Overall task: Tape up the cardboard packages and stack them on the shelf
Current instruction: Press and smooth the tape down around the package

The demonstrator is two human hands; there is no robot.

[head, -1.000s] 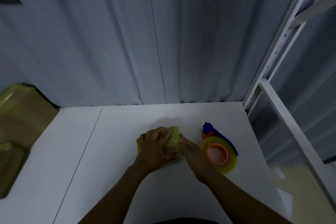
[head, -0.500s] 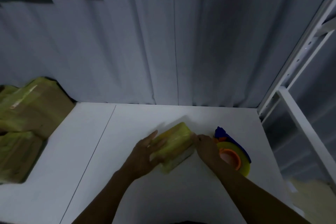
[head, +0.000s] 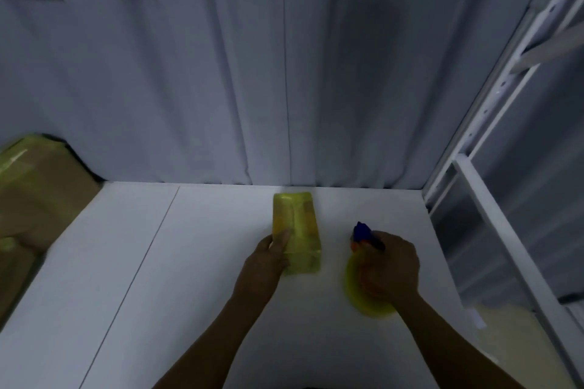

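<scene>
Small boxy package, cardboard under glossy yellow tape, lies mid shelf board, long axis near-to-far. At its near-left corner the left hand grips, thumb on top. Just right, the right hand curls fingers round the blue-handled tape dispenser.

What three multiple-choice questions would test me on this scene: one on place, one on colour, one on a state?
1. On which side of the package is the dispenser?
A. left
B. right
C. on top of it

2. What colour does the package look?
A. yellow
B. red
C. black

3. What is the right hand doing?
A. hanging idle
B. gripping the dispenser
C. pressing on the package

Answers:
1 B: the dispenser lies on the shelf to the right of the package, apart from it.
2 A: its whole wrap shows yellow.
3 B: its fingers curl over the dispenser.
</scene>
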